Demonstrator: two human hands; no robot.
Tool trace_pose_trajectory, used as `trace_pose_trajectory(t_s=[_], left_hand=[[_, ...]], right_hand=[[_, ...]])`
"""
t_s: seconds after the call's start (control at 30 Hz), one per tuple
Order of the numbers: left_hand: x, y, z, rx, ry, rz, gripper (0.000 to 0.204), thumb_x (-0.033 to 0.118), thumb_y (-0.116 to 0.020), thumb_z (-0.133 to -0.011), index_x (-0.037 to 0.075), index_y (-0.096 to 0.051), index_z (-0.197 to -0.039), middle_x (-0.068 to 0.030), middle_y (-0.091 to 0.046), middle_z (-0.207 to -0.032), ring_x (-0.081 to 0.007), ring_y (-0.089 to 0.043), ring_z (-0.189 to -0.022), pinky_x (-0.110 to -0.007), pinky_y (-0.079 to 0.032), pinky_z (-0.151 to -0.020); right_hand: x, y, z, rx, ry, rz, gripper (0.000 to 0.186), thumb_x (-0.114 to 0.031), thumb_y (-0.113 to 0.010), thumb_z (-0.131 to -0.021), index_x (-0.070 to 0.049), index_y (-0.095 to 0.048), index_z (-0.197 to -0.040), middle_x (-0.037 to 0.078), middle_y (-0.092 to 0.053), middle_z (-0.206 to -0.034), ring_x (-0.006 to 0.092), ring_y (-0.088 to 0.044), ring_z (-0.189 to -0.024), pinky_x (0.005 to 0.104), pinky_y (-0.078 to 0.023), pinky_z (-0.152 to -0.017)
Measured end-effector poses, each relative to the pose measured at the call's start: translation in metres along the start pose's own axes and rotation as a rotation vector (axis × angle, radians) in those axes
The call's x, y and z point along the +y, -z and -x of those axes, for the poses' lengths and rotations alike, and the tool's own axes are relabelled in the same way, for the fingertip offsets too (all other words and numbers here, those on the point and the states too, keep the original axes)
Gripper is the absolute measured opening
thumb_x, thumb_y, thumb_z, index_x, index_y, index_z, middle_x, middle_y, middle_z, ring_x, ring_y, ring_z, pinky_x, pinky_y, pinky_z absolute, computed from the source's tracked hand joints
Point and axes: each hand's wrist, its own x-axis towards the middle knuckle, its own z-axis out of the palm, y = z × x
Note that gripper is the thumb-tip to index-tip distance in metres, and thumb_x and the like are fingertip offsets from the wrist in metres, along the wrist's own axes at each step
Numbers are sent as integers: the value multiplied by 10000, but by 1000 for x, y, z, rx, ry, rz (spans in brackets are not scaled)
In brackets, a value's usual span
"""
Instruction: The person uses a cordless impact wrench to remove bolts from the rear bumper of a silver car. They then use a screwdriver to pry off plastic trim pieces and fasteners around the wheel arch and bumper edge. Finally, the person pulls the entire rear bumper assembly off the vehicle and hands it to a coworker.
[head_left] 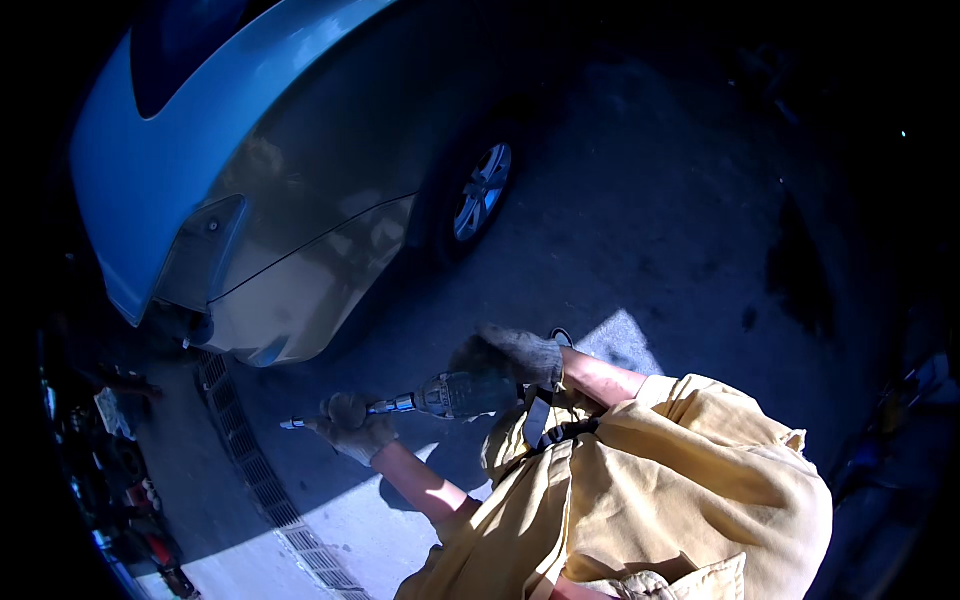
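A power impact wrench with a dark body lies level in front of my waist, its nose pointing left. From the nose runs a shiny metal extension, ending in a bright socket-like tip. My left hand, in a grey work glove, is closed around the extension just behind that tip. My right hand, gloved too, is at the rear of the wrench, closed against a dark part of it; shadow hides most of its fingers. The tip touches nothing.
A light-coloured car stands ahead on the left, its wheel farther off. A metal drain grate crosses the concrete floor. Dark clutter with a red object lines the left edge. One shoe shows beyond my right hand.
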Motion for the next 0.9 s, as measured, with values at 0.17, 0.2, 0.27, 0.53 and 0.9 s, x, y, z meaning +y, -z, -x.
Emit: trace_pose_trajectory(t_s=[0.17, 0.2, 0.27, 0.53, 0.9], left_hand=[[-12, 7, -10, -87, 53, 167, 461, 508, -455, -953, 186, -344, -643, 72, -219, -464, -37, -151, -372, -215, -155, -338], [-17, 3, -6, -54, 67, 107, 467, 521, -477, -935, 186, -359, -633, 71, -225, -465, -43, -166, -375, -214, -165, -340], [-20, 1, 6, 14, 82, -7, 480, 545, -521, -900, 184, -388, -613, 69, -238, -468, -55, -197, -383, -211, -184, -344], [-13, 1, -2, -162, 73, 63, 478, 484, -451, -962, 191, -343, -601, 69, -233, -470, -54, -138, -386, -220, -148, -341], [-65, -10, 25, -216, 164, 135, 481, 405, -448, -986, 211, -311, -568, 74, -225, -453, -58, -128, -370, -221, -151, -344]], right_hand=[[-8, 23, -4, -78, -13, 1030, 516, -136, -662, -865, -15, -481, -1332, 122, -545, -1310, 145, -507, -1159, 310, -397, -1006], [-2, 36, -4, -124, -50, 1023, 520, -156, -678, -853, -20, -494, -1320, 114, -561, -1286, 137, -515, -1137, 307, -409, -991], [23, 69, -10, -226, -133, 1011, 530, -194, -710, -828, -31, -518, -1294, 99, -593, -1239, 121, -531, -1093, 303, -433, -962], [53, 28, -17, -140, 229, 1002, 390, -212, -751, -805, -88, -623, -1152, 65, -669, -1050, 144, -610, -920, 302, -500, -829], [30, 95, 15, -188, 207, 950, 404, -186, -738, -816, -66, -604, -1178, 72, -660, -1078, 163, -620, -959, 307, -496, -869]])
